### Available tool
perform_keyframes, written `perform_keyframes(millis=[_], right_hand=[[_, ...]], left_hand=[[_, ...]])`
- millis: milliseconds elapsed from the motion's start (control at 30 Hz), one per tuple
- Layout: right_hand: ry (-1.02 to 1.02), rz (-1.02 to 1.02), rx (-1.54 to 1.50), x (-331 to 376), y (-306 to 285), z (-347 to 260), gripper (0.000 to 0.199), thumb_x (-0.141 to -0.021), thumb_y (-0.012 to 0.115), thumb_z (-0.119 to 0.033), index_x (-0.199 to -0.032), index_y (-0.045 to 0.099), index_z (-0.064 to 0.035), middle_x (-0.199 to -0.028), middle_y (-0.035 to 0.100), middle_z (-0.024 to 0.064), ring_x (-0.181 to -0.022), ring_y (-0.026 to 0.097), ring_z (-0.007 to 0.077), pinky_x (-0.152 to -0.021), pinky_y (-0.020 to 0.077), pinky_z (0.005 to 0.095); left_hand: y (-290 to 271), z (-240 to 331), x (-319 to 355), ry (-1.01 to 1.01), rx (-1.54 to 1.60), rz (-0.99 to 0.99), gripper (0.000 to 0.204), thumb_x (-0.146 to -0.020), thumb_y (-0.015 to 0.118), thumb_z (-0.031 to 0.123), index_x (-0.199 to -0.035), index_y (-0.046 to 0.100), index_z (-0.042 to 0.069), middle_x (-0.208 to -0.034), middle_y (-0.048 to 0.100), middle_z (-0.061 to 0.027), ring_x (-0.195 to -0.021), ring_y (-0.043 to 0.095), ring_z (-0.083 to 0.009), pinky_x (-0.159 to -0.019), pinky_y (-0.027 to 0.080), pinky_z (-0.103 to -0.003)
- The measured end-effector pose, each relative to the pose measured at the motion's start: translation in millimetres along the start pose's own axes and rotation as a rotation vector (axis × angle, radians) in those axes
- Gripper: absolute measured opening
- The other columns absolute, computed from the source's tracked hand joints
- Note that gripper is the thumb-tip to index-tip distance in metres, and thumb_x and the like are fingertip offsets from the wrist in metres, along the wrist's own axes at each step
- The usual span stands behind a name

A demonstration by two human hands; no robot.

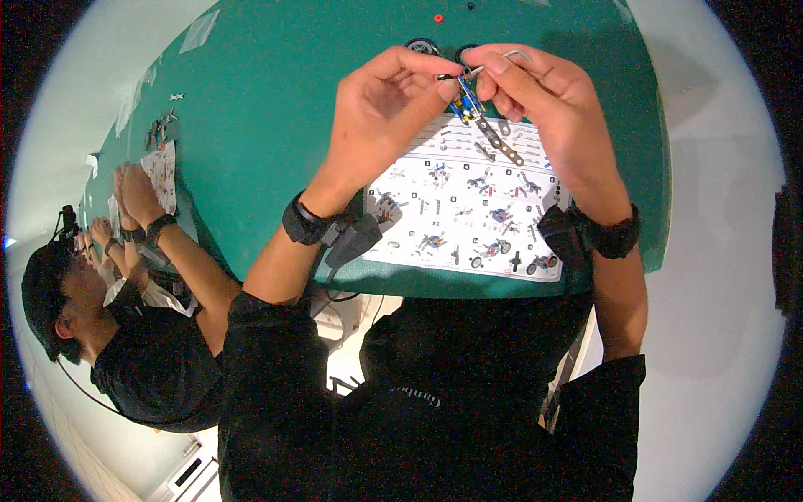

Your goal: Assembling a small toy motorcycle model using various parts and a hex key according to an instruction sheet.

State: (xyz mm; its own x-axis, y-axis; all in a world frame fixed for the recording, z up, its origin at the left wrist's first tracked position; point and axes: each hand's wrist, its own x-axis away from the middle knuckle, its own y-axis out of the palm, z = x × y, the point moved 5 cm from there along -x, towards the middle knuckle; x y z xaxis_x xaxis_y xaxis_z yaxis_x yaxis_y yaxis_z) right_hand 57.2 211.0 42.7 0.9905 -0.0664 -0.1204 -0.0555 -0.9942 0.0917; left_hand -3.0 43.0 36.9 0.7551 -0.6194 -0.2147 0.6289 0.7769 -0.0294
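Green covers the big table point(276, 109) that fills the upper part of the view, its near edge curving across in front of the person's black shirt point(435, 393). To the left sits a second person point(125, 335) in black at the same table, both hands raised over a printed sheet point(161, 171) and a scatter of small metal parts point(161, 125).

Flat on the green top, right at the near edge, lies an instruction sheet point(464, 222) — white, covered with little step drawings of a wheeled model. Both of the wearer's forearms rise over it, each with a black wrist strap point(303, 222).

Above the sheet's far edge the left hand point(381, 113) is curled, thumb and forefinger pinched on the upper end of a small toy assembly point(481, 117) — blue and yellow pieces on a grey metal strip with holes, which hangs slanting down to the right, clear of the table. The right hand point(548, 100) closes in from the other side, its fingertips gripping a small bent metal tool point(502, 60) whose tip meets the top of the assembly.

Just beyond the hands, partly hidden behind them, two small black wheels point(421, 45) rest on the table, and farther up sits a tiny red piece point(438, 17).
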Motion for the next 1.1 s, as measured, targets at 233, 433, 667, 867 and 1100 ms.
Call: perform_keyframes(millis=[233, 433, 667, 867, 1100], right_hand=[[0.051, 0.093, -0.032, 1.2, 1.2, 8.9, 0.025, -0.094, 0.068, -0.024, -0.102, 0.072, -0.0009, -0.079, 0.064, -0.0018, -0.067, 0.05, 0.0038, -0.061, 0.0397, 0.0187], [0.066, 0.139, -0.062, 3.0, 4.5, 3.7, 0.024, -0.092, 0.07, -0.023, -0.098, 0.072, 0.0004, -0.081, 0.067, 0.0002, -0.073, 0.057, 0.0044, -0.065, 0.043, 0.0193], [0.011, 0.146, -0.045, 0.3, 2.1, 3.2, 0.02, -0.09, 0.071, -0.018, -0.097, 0.072, 0.0015, -0.085, 0.07, 0.002, -0.076, 0.061, 0.0053, -0.068, 0.0455, 0.0196], [-0.016, 0.168, -0.041, -3.0, 1.3, 8.3, 0.017, -0.089, 0.073, -0.014, -0.096, 0.071, 0.0011, -0.085, 0.07, 0.0025, -0.077, 0.061, 0.0057, -0.068, 0.0467, 0.0196], [-0.032, 0.169, -0.051, -2.2, 5.4, 4.3, 0.015, -0.091, 0.072, -0.013, -0.095, 0.071, 0.001, -0.085, 0.07, 0.0024, -0.078, 0.062, 0.0059, -0.069, 0.0476, 0.0198]], left_hand=[[2.2, -3.7, 1.0, -0.057, 0.224, -0.004, 0.019, -0.092, 0.067, 0.002, -0.111, 0.064, -0.002, -0.104, 0.069, -0.0081, -0.096, 0.063, -0.0103, -0.085, 0.051, -0.025], [3.3, -5.0, 1.4, -0.035, 0.246, 0.007, 0.019, -0.093, 0.067, 0.002, -0.111, 0.064, -0.003, -0.103, 0.069, -0.0078, -0.095, 0.063, -0.01, -0.084, 0.05, -0.024], [3.1, -6.4, -0.2, -0.036, 0.266, -0.005, 0.02, -0.094, 0.066, 0.004, -0.112, 0.063, -0.003, -0.103, 0.069, -0.0074, -0.094, 0.063, -0.0096, -0.084, 0.051, -0.024], [2.7, -7.9, -3.0, -0.051, 0.197, 0.01, 0.02, -0.093, 0.067, 0.003, -0.112, 0.063, -0.003, -0.102, 0.069, -0.0073, -0.094, 0.063, -0.0093, -0.084, 0.051, -0.024], [4.4, -8.2, -2.2, -0.039, 0.22, 0.012, 0.019, -0.092, 0.067, 0.001, -0.111, 0.064, -0.002, -0.101, 0.069, -0.0067, -0.092, 0.063, -0.0083, -0.081, 0.051, -0.023]])
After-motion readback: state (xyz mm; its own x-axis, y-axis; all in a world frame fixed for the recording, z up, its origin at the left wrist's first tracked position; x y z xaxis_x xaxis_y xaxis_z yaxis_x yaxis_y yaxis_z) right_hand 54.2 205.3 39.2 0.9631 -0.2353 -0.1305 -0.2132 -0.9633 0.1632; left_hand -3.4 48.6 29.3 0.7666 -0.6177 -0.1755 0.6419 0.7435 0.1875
